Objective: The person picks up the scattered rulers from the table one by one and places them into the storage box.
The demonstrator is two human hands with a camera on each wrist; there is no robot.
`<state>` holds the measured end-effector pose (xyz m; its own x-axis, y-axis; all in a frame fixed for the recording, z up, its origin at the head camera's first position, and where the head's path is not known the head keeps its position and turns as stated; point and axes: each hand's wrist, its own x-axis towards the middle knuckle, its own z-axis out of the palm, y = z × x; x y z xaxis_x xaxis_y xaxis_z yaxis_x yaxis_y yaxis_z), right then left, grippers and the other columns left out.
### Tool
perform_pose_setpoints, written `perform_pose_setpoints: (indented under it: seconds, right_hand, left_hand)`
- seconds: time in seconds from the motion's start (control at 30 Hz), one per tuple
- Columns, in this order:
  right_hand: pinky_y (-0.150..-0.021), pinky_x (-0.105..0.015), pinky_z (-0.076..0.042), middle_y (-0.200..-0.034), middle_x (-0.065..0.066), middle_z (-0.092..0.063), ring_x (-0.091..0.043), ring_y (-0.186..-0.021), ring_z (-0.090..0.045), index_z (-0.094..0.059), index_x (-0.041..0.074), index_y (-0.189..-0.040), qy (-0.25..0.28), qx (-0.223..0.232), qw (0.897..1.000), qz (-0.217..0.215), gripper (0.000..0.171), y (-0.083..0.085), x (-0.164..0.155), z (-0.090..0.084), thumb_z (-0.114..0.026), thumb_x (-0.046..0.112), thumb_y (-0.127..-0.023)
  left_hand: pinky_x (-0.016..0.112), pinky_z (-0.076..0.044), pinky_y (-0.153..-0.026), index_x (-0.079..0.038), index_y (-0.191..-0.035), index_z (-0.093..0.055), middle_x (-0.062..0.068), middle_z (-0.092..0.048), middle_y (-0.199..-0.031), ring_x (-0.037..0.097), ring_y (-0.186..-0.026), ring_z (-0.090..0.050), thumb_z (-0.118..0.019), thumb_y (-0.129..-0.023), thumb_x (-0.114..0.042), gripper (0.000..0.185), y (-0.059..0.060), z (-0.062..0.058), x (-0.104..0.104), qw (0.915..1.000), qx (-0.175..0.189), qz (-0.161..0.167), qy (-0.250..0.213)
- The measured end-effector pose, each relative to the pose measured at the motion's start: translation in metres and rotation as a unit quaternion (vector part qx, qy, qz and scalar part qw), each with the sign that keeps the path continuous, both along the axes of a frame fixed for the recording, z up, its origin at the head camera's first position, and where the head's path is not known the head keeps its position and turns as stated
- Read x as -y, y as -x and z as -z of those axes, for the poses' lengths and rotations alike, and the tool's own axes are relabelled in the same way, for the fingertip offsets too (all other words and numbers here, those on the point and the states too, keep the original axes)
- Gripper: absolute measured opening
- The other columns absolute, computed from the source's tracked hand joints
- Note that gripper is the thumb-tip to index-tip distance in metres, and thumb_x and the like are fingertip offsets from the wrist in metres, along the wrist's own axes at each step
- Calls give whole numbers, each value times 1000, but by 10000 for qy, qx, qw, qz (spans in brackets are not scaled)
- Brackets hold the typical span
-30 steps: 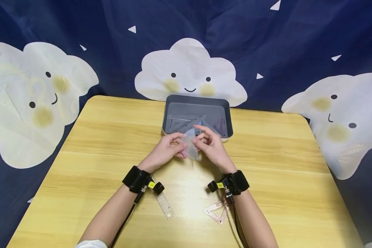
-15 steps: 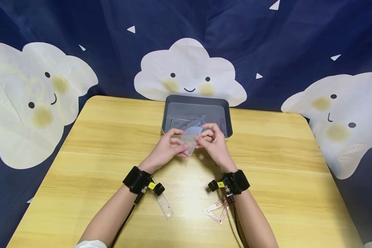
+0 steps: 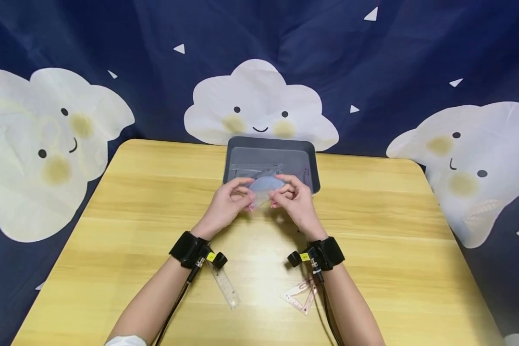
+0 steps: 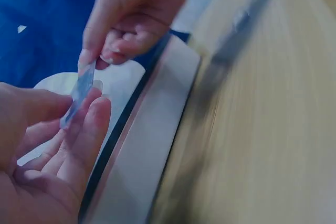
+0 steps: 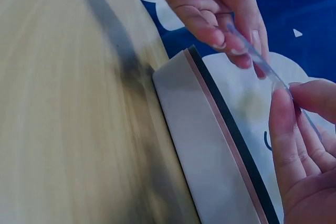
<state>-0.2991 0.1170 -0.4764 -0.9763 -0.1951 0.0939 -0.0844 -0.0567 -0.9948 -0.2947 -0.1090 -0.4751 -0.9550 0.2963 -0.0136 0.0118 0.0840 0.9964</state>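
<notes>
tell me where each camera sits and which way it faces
Head: above, facing forward and down at the yellow wooden table, grey metal tray and clear blue plastic protractor; both forearms show.
Left wrist: beside the left hand, facing the tray rim; right hand opposite.
Right wrist: beside the right hand, mirrored.
All three share the protractor pinched by both hands.

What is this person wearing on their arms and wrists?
Both forearms are bare. Each wrist carries a wide black strap, the left wrist band and the right wrist band, with a small black camera unit bearing a yellow tag. A thin dark cable runs back along each forearm. A bit of white sleeve shows at the left elbow.
</notes>
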Motion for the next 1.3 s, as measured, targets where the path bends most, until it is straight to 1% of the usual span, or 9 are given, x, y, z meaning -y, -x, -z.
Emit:
perform_pose_setpoints:
  seconds: [0.07,0.13,0.3,0.4,0.5,0.63,0.9,1.1,1.3]
  right_hand:
    - [-71,-37,-64,-88,-8,-74,-43,-76,-73,-55,-5,-140,-88,27,9999,76,51,2,0,-1,-73,-7,-92]
    - [-71,-37,-64,-90,-10,-75,-43,-77,-73,-56,-3,-139,-228,90,9996,115,50,5,1,-3,-74,-5,-92]
    - [-73,-38,-64,-94,-19,-74,-24,-73,-75,-58,-1,-136,-557,42,9984,108,48,13,3,-10,-77,-2,-92]
    - [-71,-34,-64,-96,-20,-74,-19,-75,-74,-60,-1,-133,-1154,-220,9930,139,48,21,2,-13,-80,2,-90]
    - [-70,-28,-62,-98,-15,-74,-17,-78,-73,-63,0,-132,-2068,-576,9767,39,50,29,-1,-15,-85,7,-88]
    - [-69,-26,-59,-96,-11,-74,-19,-80,-73,-66,0,-134,-3068,-1113,9446,-352,52,40,-4,-20,-86,12,-87]
    - [-72,-35,-61,-92,-9,-76,-19,-78,-73,-70,-1,-127,-3961,-1658,8996,-796,43,63,-1,-35,-84,20,-91]
    - [-78,-41,-60,-101,-15,-76,-26,-85,-73,-70,-2,-126,-4331,-1695,8791,-1041,42,77,4,-40,-83,19,-92]
    - [-83,-43,-60,-104,-18,-75,-29,-91,-74,-68,-5,-129,-4506,-1664,8681,-1254,38,92,9,-39,-78,10,-95]
  left_hand:
    - [37,-63,-74,-7,-148,-55,14,-69,-123,21,-87,-75,-77,-95,-9,58,5,-4,0,9984,-268,103,479]
    - [33,-62,-69,-8,-151,-54,13,-67,-128,19,-86,-73,-83,-90,-11,67,9,-8,1,9935,-541,190,979]
    - [28,-60,-63,-4,-151,-52,14,-63,-129,16,-83,-70,-88,-85,-12,76,19,-20,-1,9777,-1040,262,1805]
    - [25,-59,-62,-1,-149,-53,14,-64,-125,16,-82,-69,-87,-86,-12,73,26,-22,1,9670,-1330,300,2154]
    - [24,-58,-65,1,-147,-56,15,-66,-122,16,-81,-67,-87,-86,-15,71,32,-23,3,9533,-1598,351,2537]
    - [27,-57,-70,0,-145,-59,14,-66,-115,14,-78,-66,-89,-84,-20,70,40,-25,8,9389,-1750,473,2924]
    - [36,-57,-80,-1,-139,-63,12,-70,-118,20,-90,-69,-88,-86,-24,63,64,-29,17,9195,-1798,682,3428]
    - [42,-56,-83,-1,-135,-64,14,-72,-115,26,-96,-67,-87,-87,-21,57,81,-32,22,9068,-1920,789,3669]
    - [45,-54,-90,4,-133,-64,17,-69,-118,30,-102,-64,-86,-87,-20,56,97,-32,24,8880,-2138,926,3964]
